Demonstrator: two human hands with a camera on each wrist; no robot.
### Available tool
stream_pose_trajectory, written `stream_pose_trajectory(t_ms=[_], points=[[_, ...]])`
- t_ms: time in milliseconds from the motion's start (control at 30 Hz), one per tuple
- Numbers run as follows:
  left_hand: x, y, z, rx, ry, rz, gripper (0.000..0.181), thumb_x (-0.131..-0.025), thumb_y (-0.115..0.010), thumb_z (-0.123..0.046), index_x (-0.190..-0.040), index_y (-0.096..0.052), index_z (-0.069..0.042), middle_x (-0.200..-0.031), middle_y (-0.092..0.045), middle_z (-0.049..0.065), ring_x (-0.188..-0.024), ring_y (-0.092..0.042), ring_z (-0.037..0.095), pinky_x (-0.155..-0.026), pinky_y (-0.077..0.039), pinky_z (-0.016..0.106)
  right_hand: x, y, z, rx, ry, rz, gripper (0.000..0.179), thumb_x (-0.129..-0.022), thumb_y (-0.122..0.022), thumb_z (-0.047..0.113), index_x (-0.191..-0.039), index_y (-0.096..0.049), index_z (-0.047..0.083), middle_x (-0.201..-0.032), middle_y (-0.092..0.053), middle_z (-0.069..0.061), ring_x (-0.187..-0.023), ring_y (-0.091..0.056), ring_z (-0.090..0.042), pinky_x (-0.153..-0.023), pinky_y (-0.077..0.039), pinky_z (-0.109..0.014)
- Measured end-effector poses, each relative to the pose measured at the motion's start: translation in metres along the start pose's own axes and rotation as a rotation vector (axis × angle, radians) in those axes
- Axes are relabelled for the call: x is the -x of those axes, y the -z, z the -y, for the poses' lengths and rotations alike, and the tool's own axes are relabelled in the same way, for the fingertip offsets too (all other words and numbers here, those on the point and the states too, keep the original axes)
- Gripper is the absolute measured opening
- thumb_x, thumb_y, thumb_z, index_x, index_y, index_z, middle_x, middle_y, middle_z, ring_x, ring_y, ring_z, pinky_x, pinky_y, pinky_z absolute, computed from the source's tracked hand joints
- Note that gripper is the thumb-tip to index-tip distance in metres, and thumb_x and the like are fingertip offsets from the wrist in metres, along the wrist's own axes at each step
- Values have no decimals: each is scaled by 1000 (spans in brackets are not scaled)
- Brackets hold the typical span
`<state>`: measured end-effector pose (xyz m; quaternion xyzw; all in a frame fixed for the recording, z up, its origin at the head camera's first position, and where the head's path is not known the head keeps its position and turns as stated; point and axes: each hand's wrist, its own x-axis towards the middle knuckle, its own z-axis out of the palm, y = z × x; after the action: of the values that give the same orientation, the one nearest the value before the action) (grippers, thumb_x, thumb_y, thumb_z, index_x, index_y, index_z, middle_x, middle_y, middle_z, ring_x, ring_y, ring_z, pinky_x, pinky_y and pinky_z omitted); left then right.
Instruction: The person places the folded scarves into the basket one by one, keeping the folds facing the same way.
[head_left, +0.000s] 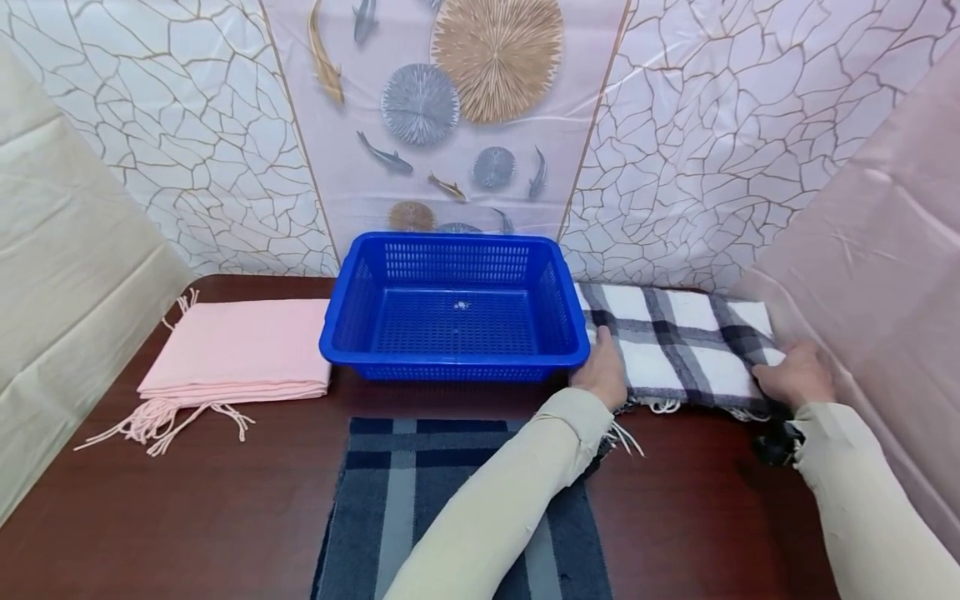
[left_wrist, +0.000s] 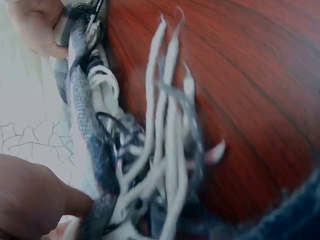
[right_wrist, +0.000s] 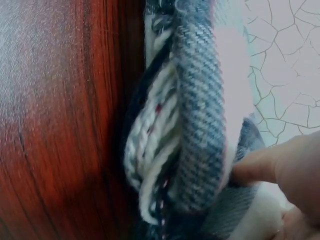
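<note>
A folded black-and-white checked scarf [head_left: 675,342] with white fringe lies at the right of the table, beside the basket. At its left end my left hand [head_left: 602,371] grips the edge; in the left wrist view the thumb [left_wrist: 75,200] lies against the fabric, near loose fringe strands [left_wrist: 170,100]. My right hand [head_left: 798,377] holds the right end, its thumb over the top. The right wrist view shows a digit of that hand [right_wrist: 295,175] against the thick folded edge [right_wrist: 200,110]. The fingers under the scarf are hidden.
A blue plastic basket [head_left: 453,360] stands at the back centre. Left of it lies a folded pink scarf [head_left: 240,346] with fringe. A dark grey-blue striped cloth [head_left: 375,508] is spread in front, partly beneath my left forearm. Fabric-covered walls [head_left: 862,275] enclose the brown table [head_left: 187,517].
</note>
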<state>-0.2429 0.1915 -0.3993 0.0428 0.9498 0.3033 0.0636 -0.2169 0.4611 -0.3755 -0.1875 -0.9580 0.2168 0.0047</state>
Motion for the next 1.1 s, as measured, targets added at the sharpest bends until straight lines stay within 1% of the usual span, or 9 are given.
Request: stream_pose_trajectory(t_ms=[100, 200, 300, 400, 533, 733, 833, 933, 1100], points=[[1, -1, -2, 12, -33, -32, 62, -84, -79, -10, -136, -49, -23, -127, -62, 13, -125, -58, 19, -91, -53, 26, 1, 1, 0, 0, 13, -22, 59, -91, -57, 20, -129, -39, -21, -122, -49, -46, -109, -49, -57, -88, -45, -55], [2, -2, -3, -41, -62, -75, 52, -85, -80, -13, -130, -56, -22, -132, -56, 15, -131, -51, 21, -99, -50, 25, 2, 3, 0, -2, 31, -40, 53, -92, -55, 20, -125, -42, -18, -117, -52, -44, -102, -53, -54, -78, -46, -47], [3, -2, -5, -117, -90, -104, 51, -86, -79, -16, -132, -58, -20, -140, -51, 15, -137, -45, 21, -109, -44, 23, 3, 3, 0, -20, 50, -64, 44, -91, -53, 17, -120, -44, -16, -111, -54, -41, -97, -54, -52, -72, -43, -40], [3, -1, -8, -242, -146, -138, 55, -88, -75, -20, -140, -57, -15, -146, -48, 13, -139, -41, 21, -114, -38, 22, 3, 1, 1, -42, 67, -112, 38, -89, -50, 13, -115, -48, -15, -105, -56, -39, -92, -54, -50, -69, -41, -38], [3, 0, -14, -340, -202, -196, 54, -89, -73, -24, -140, -58, -13, -138, -52, 7, -128, -48, 18, -108, -41, 21, 3, 0, 2, -67, 64, -175, 39, -87, -47, 11, -117, -49, -14, -106, -56, -38, -94, -53, -51, -71, -41, -40], [7, 2, -20, -367, -224, -220, 67, -84, -79, -30, -144, -54, -12, -134, -51, 7, -114, -53, 20, -100, -43, 27, 7, 0, 6, -114, 35, -215, 46, -88, -45, 13, -126, -46, -14, -117, -53, -41, -101, -51, -56, -80, -42, -53], [9, 2, -23, -339, -202, -241, 69, -85, -79, -30, -146, -52, -12, -132, -50, 5, -109, -53, 19, -97, -45, 25, 9, 0, 9, -139, 20, -225, 48, -90, -44, 14, -130, -44, -13, -122, -51, -42, -106, -49, -58, -89, -39, -61], [10, 2, -24, -278, -187, -275, 63, -86, -78, -26, -143, -55, -14, -129, -49, 4, -106, -54, 19, -90, -50, 22, 10, 1, 13, -152, 11, -239, 50, -92, -43, 15, -134, -44, -12, -126, -51, -42, -110, -48, -59, -93, -38, -63], [9, 5, -26, -208, -222, -307, 58, -86, -79, -19, -139, -58, -14, -130, -49, 3, -108, -56, 20, -84, -54, 21, 10, 2, 16, -177, -8, -268, 51, -93, -42, 15, -137, -41, -12, -130, -49, -43, -115, -46, -60, -97, -36, -65]])
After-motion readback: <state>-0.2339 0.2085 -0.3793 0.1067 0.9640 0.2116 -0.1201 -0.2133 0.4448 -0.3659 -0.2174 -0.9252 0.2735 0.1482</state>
